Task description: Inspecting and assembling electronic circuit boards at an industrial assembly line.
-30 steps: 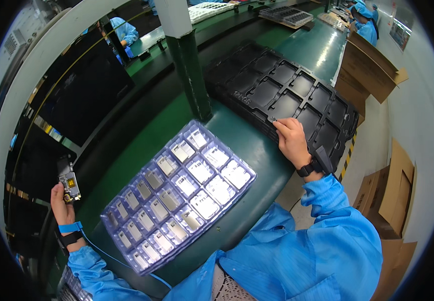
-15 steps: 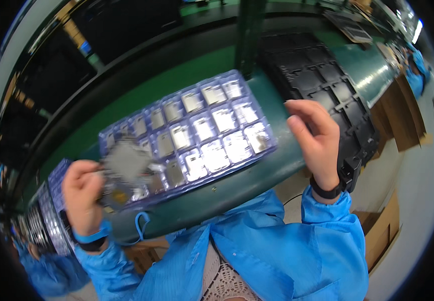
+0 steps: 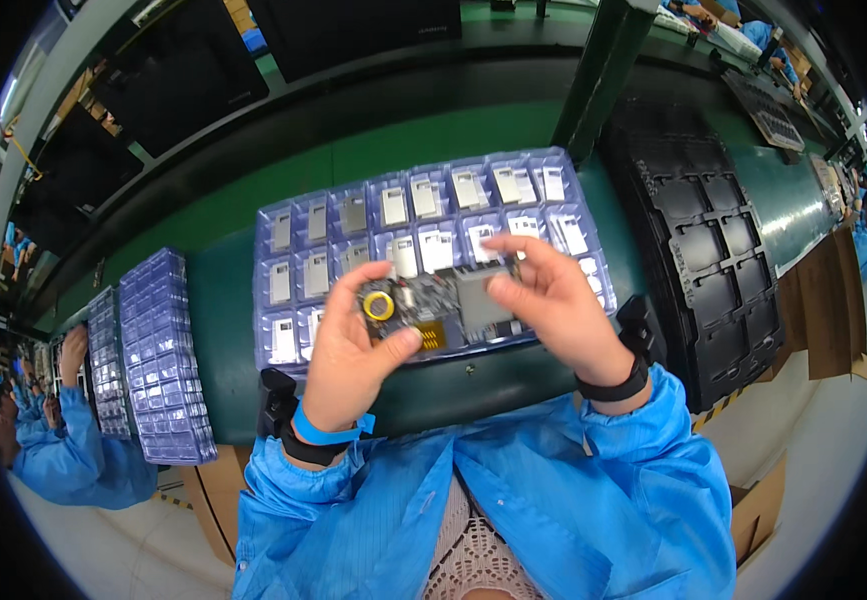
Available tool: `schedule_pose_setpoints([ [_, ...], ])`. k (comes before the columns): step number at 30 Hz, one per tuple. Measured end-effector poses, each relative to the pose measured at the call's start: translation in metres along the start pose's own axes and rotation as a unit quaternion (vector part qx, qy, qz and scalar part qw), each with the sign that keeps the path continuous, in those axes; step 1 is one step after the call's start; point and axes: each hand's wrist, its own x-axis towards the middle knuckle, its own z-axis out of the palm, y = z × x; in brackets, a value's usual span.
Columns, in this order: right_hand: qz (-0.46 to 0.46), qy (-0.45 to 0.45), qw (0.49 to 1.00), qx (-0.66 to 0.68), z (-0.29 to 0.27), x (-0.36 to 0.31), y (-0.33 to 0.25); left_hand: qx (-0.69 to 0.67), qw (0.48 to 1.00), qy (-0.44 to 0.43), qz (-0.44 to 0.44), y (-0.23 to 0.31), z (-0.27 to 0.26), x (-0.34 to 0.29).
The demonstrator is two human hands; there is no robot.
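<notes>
A circuit board (image 3: 433,300) is held level in front of me, over the near part of a clear bluish plastic tray (image 3: 298,252). It carries a yellow ring at its left end, a gold-brown patch on the near edge and a flat grey metal cover on its right half. My left hand (image 3: 343,350) grips the left end between thumb and fingers. At the other end, my right hand (image 3: 563,310) has its thumb on the grey cover and its fingers round the far edge. Silver metal pieces (image 3: 393,206) lie in the tray's compartments, some hidden behind board and hands.
To the right lies a black compartment tray (image 3: 693,285). Stacked bluish trays (image 3: 165,350) stand to the left, near a co-worker's blue sleeve (image 3: 83,440). A green post (image 3: 608,75) rises behind the tray. Cardboard (image 3: 823,300) sits at the far right.
My left hand has brought the board from the tray's left end to the middle. My right hand has moved left and closed on its other end. The view has shifted.
</notes>
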Motion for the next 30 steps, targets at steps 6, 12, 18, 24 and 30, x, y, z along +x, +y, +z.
schedule_pose_setpoints([
  [6, -0.163, 0.108, 0.898, -0.394, -0.012, 0.013, -0.016, 0.000, 0.987, 0.153, 0.052, 0.011, -0.015, 0.008],
  [12, -0.157, -0.003, 0.822, -0.547, 0.025, 0.016, -0.004, -0.044, 0.985, 0.167, 0.029, 0.004, -0.026, 0.009],
  [18, -0.150, -0.027, 0.836, -0.527, 0.034, 0.011, -0.003, -0.098, 0.983, 0.155, 0.012, 0.003, -0.026, 0.003],
  [24, -0.071, 0.029, 0.979, -0.188, 0.015, 0.001, -0.006, -0.083, 0.989, 0.126, -0.009, 0.010, -0.019, 0.004],
  [30, -0.008, -0.019, 0.998, -0.058, 0.021, 0.008, -0.050, -0.075, 0.995, 0.016, -0.069, 0.014, -0.008, 0.002],
])
